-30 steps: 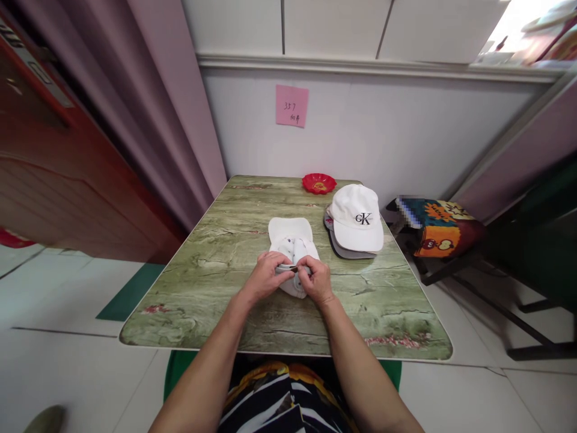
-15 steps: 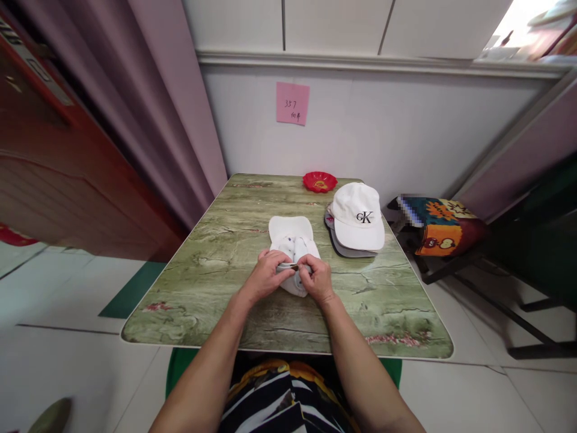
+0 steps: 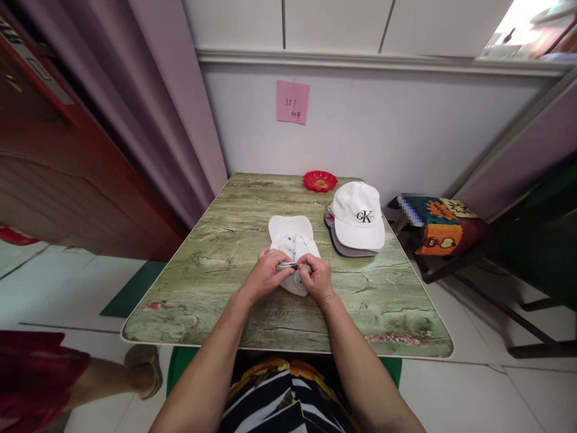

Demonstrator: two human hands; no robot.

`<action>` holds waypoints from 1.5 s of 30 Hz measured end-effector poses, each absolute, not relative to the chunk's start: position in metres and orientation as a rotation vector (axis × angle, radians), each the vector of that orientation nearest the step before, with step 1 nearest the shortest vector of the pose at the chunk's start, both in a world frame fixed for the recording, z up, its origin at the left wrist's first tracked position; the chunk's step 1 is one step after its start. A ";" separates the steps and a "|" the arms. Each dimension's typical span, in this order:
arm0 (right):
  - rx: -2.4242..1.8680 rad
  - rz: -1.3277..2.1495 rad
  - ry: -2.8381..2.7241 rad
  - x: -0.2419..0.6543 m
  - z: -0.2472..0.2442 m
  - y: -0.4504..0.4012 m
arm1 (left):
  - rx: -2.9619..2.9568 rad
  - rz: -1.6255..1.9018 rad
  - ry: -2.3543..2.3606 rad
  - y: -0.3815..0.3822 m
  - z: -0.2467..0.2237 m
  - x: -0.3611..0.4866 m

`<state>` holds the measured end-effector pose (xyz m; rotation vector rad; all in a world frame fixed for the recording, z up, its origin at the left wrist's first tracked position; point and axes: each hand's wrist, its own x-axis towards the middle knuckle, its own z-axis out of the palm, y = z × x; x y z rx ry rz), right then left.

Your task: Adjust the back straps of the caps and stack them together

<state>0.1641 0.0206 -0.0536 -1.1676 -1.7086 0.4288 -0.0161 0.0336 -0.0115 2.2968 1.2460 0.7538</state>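
A white cap (image 3: 291, 227) lies on the green wood-patterned table (image 3: 193, 300), its brim pointing away from me and its inside showing. My left hand (image 3: 269, 273) pinches the strap at the near side of the cap from the left. From the right, my right hand (image 3: 317, 278) pinches the same strap, close to a small dark piece between the fingertips. The fingers hide most of the strap. To the right, a white cap with black letters (image 3: 359, 213) sits on top of a grey cap (image 3: 351, 249).
A red scalloped dish (image 3: 320, 181) stands at the table's back edge. On the wall is a pink note (image 3: 293, 102). A dark chair with a colourful cloth (image 3: 444, 225) is at the right. Another person's leg (image 3: 103, 382) shows at the lower left.
At the lower left, another person's leg and red clothing have come into view beside the table. Both my hands and the caps have stayed in place.
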 end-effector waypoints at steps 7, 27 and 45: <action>-1.163 0.425 -1.696 0.164 -0.055 0.021 | 2.307 0.772 1.221 0.034 -0.012 -0.016; -1.163 0.419 -1.710 0.164 -0.056 0.022 | 2.276 0.763 1.256 0.034 -0.011 -0.017; -0.995 0.446 -1.597 0.175 -0.062 0.033 | 1.781 0.910 1.189 0.036 0.000 -0.047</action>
